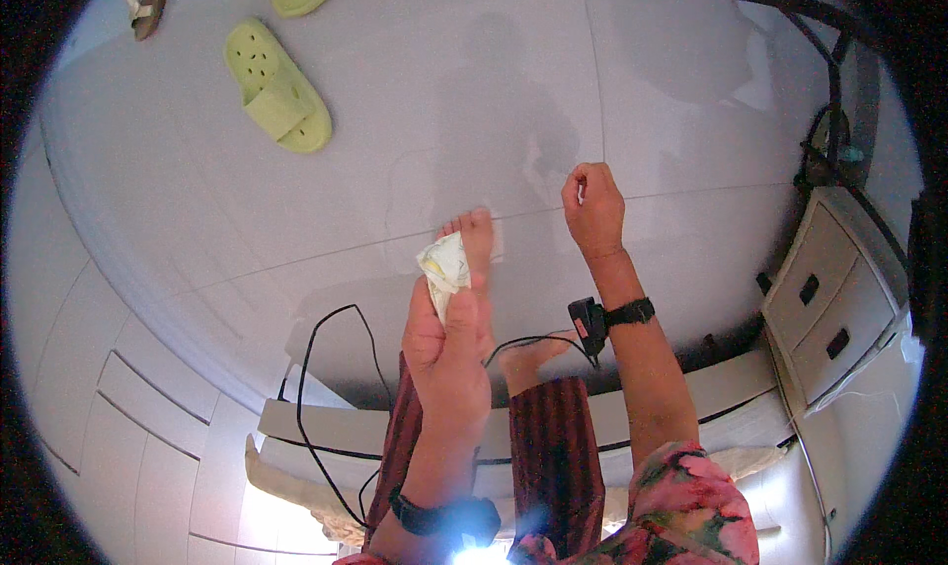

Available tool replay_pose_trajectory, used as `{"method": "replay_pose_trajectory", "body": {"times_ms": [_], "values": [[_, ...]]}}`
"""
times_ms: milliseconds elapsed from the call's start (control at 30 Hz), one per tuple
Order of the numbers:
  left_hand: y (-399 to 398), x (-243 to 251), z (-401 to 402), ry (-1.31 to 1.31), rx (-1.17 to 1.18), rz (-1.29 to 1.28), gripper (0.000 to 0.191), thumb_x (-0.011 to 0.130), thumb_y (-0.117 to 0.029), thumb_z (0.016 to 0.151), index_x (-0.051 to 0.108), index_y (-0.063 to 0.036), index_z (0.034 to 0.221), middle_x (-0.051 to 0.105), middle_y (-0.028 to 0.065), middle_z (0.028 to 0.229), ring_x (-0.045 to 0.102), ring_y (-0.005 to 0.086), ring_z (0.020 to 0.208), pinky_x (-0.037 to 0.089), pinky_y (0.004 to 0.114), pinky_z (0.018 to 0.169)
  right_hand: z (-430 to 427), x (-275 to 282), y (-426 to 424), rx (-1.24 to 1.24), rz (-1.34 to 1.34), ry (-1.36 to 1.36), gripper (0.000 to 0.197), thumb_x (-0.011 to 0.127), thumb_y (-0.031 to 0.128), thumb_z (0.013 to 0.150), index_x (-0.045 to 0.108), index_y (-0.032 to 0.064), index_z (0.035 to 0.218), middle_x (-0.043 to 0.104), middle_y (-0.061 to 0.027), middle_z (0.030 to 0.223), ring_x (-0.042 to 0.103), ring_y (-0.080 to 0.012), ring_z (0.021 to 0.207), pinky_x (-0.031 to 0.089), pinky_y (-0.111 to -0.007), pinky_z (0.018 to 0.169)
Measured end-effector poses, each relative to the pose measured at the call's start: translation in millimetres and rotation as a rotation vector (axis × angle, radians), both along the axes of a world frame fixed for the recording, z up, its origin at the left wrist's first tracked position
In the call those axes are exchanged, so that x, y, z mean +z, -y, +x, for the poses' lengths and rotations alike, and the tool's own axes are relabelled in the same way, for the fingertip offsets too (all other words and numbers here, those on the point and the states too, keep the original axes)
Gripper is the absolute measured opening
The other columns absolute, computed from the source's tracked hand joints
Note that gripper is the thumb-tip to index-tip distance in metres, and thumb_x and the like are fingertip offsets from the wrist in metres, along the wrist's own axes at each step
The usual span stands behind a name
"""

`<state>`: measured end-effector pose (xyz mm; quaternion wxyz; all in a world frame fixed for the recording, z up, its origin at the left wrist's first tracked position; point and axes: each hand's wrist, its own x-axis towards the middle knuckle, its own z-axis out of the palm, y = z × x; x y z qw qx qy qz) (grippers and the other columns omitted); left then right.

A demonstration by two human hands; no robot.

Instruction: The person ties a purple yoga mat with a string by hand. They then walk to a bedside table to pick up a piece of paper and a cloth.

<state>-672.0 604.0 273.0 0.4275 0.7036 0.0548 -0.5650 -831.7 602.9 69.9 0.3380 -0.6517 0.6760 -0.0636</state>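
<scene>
My left hand [448,335] grips a small crumpled white and yellowish wrapper or paper [447,260] between thumb and fingers, above one bare foot [480,235]. Out to the right, over the grey floor, my right hand [594,203] is raised with its fingers curled towards the thumb. Whether it pinches something tiny cannot be told. A black strap with a small black device [590,328] sits on the right forearm, and a black cable runs from it. Another black band [444,517] is around the left wrist, partly lost in glare.
Green slippers [278,94] and a brown sandal [149,8] lie on the floor at the upper left. A pale drawer cabinet [822,298] stands at the right, below a black metal frame [835,83]. A loop of black cable [299,394] hangs left of my legs, before the bed edge [326,424].
</scene>
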Motion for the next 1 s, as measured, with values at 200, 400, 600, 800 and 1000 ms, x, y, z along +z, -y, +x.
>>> {"method": "replay_pose_trajectory", "body": {"times_ms": [200,400,600,800,1000], "values": [[-3,0,-8,-0.032,-0.016,-0.012,0.018,0.046,-0.015,0.086,0.048,-0.0043,0.101,0.044,-0.0050,0.073,0.035,0.0003,0.058,0.024,0.013,0.042,2,-16,-12,0.163,-0.251,-0.137,0.027,0.049,0.006,0.076,0.048,0.0045,0.103,0.052,-0.0120,0.081,0.055,-0.0276,0.072,0.048,-0.034,0.062],[-10,-3,-8,-0.037,-0.083,-0.030,0.017,0.046,-0.014,0.086,0.048,-0.0046,0.100,0.043,-0.0048,0.072,0.034,0.0007,0.057,0.025,0.013,0.041,26,-30,-15,0.378,0.240,-0.393,0.058,0.047,0.000,0.074,0.027,0.0099,0.128,0.052,-0.0135,0.086,0.057,-0.0254,0.071,0.049,-0.032,0.056],[2,5,-11,-0.022,-0.062,-0.032,0.015,0.045,-0.013,0.086,0.047,-0.0042,0.098,0.040,-0.0039,0.066,0.031,0.0017,0.053,0.023,0.014,0.041,25,-20,-14,0.393,0.297,-0.400,0.058,0.049,0.005,0.074,0.028,0.0122,0.128,0.052,-0.0114,0.085,0.057,-0.0240,0.069,0.048,-0.032,0.055],[-8,-1,-6,-0.019,-0.073,-0.018,0.016,0.045,-0.015,0.087,0.047,-0.0040,0.098,0.038,-0.0033,0.061,0.027,0.0019,0.049,0.021,0.015,0.041,11,-4,-28,0.530,0.302,-0.401,0.052,0.048,0.009,0.077,0.031,0.0097,0.126,0.053,-0.0138,0.092,0.058,-0.0228,0.074,0.048,-0.033,0.059],[-17,-1,-22,-0.014,-0.110,-0.018,0.016,0.044,-0.016,0.087,0.047,-0.0042,0.097,0.037,-0.0033,0.062,0.026,0.0022,0.049,0.021,0.015,0.041,17,-20,-7,0.360,0.185,-0.429,0.064,0.051,0.006,0.073,0.022,0.0112,0.131,0.050,-0.0122,0.082,0.057,-0.0234,0.068,0.048,-0.033,0.055]]}}
